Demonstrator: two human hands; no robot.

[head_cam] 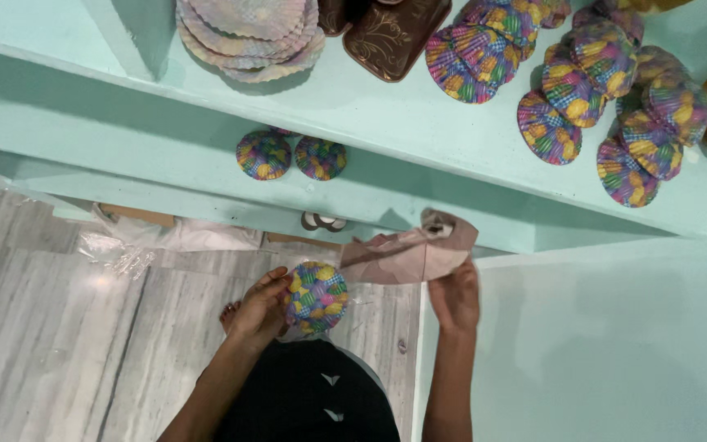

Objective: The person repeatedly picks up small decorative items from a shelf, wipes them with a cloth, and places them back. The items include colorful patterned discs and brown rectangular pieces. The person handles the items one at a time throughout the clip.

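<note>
Mint-green shelving (386,106) serves as the landmark for this entry; all places are given against it.

Item 1: crumpled clear plastic wrap (116,250), on the grey floor (51,344) below the shelving's left end.

Item 2: stack of pale pastel fluted liners (249,34), on the top shelf, left part.

Item 3: 2 multicoloured liner stacks (290,155), side by side on the lower shelf, touching or nearly so.

Item 4: your left hand (259,309), below the shelving's front edge, fingers curled closed around a stack of multicoloured checked cupcake liners (317,296), held over the floor.

Item 5: 2 small round white pieces (322,221), at the shelving's lowest ledge, above the held stack; their kind cannot be told.

Item 6: brown embossed trays (390,33), on the top shelf, centre.

Item 7: your right hand (454,296), just below the shelving's front edge, gripping the lower edge of a crumpled brownish wrapper (411,252); the wrapper reaches up to the ledge.

Item 8: many multicoloured liner stacks (574,90), lying tilted and overlapping on the top shelf, right part.

Item 9: mint-green wall (607,352), below the shelving's right end.
</note>
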